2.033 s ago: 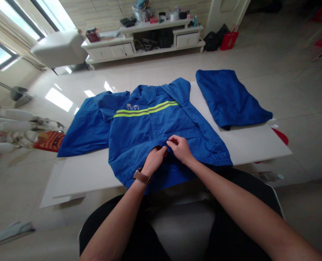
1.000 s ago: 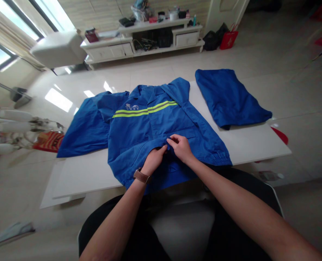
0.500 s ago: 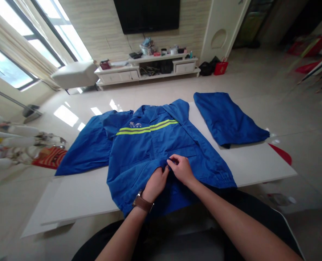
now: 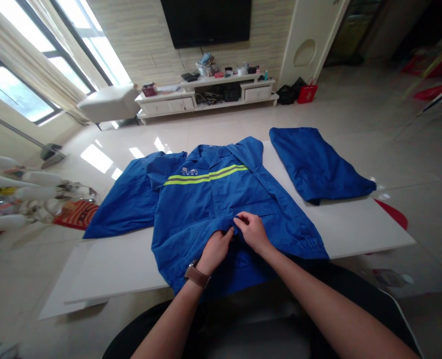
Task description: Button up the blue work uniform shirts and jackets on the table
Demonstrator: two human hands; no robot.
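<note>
A blue work jacket [image 4: 191, 204] with a yellow-and-grey stripe across the chest lies spread on the white table [image 4: 123, 264], its collar away from me. My left hand [image 4: 218, 248], below a brown-strapped watch [image 4: 197, 274], reaches under the lower front edge and grips the cloth there. Pinched at that same edge, my right hand [image 4: 252, 230] has thumb and forefinger together on the fabric, close beside the left fingertips. Whatever sits between the fingers is too small to make out. Folded blue garments lie on the left [image 4: 123, 199] and on the right [image 4: 314, 162].
Beyond the table stands a low white TV cabinet [image 4: 168, 106] with small items on it, under a black television [image 4: 208, 22]. A grey bench [image 4: 108, 104] is by the window. Part of a red stool [image 4: 392, 213] shows under the table's right side.
The view has shifted slightly, so everything sits a little further right. My right fingers have moved slightly at the jacket edge; both hands stay on it.
</note>
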